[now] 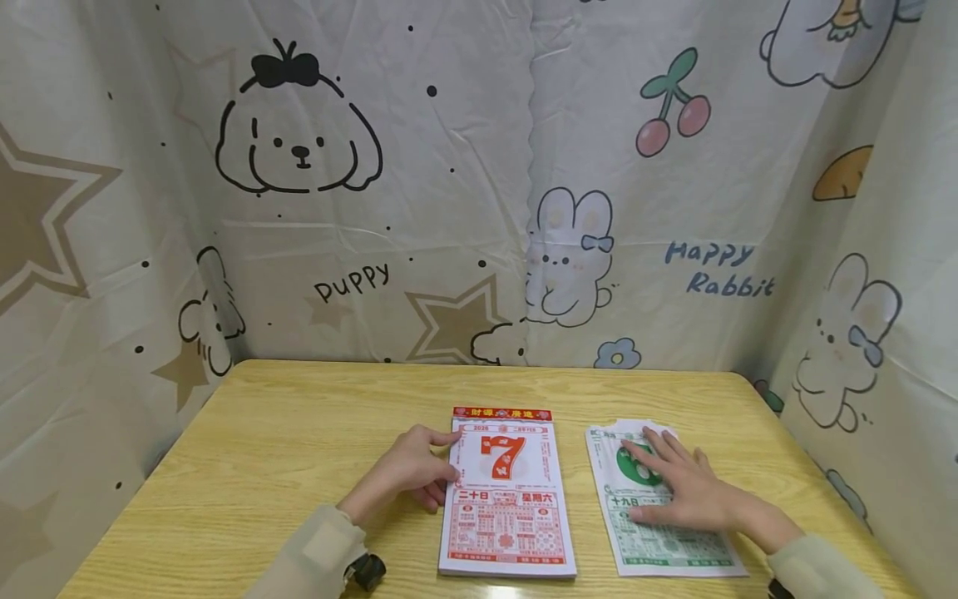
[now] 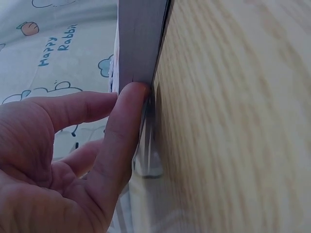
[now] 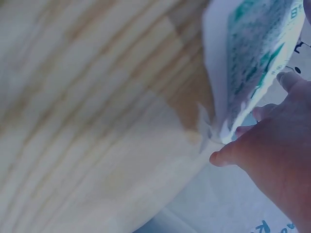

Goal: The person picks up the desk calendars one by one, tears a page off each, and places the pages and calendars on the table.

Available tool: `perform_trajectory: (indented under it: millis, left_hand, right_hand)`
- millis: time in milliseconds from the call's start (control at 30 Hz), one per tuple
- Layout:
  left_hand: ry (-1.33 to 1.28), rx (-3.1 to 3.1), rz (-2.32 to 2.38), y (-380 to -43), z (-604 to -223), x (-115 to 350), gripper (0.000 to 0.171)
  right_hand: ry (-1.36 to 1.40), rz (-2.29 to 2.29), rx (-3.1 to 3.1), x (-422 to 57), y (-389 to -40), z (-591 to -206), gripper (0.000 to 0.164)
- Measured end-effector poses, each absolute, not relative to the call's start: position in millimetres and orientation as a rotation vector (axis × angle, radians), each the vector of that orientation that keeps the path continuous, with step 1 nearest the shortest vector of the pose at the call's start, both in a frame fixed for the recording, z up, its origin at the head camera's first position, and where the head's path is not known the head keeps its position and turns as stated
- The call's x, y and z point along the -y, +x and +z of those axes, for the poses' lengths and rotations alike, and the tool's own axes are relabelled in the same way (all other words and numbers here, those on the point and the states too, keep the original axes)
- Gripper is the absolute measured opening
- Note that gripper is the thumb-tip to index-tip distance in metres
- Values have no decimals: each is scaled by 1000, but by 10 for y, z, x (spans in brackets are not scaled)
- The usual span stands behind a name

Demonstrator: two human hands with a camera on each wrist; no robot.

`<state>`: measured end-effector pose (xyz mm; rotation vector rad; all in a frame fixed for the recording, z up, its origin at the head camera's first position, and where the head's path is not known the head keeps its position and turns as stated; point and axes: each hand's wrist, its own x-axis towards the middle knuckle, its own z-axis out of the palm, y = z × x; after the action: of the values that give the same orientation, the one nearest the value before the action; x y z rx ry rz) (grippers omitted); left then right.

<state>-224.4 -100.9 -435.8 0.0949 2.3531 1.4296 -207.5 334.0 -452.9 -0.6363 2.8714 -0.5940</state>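
Observation:
A thick tear-off calendar (image 1: 505,524) lies on the table, its red header above a page with a large red 7. My left hand (image 1: 412,462) holds its left edge; in the left wrist view, one finger of that hand (image 2: 73,145) presses the side of the page block (image 2: 141,43) while another touches near the front face. To the right lies a loose calendar sheet (image 1: 674,549) printed in green, with a ragged top edge. Spread fingers of my right hand (image 1: 684,491) rest on it, partly covering its large green numeral. The right wrist view shows the sheet (image 3: 257,48) beside my right hand (image 3: 277,145).
The wooden table (image 1: 314,416) has rounded far corners. A pale curtain (image 1: 449,208) printed with puppies, rabbits and stars surrounds it on the back and both sides. Dark bands (image 1: 365,572) sit near the sleeve cuffs.

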Motion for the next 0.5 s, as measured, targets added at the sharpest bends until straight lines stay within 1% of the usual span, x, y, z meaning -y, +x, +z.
perform_trajectory:
  millis: [200,500]
  left_hand:
    - [93,-2345,1444,-2239,-4367,1013,69]
    - [104,-2351,1463,-2214,-4386,1005,67]
  right_hand:
    - [-710,-579,-2908,-3261,-2006,-4448,96]
    - [-772,-670,-2841,-3009,-1894,-4337,98]
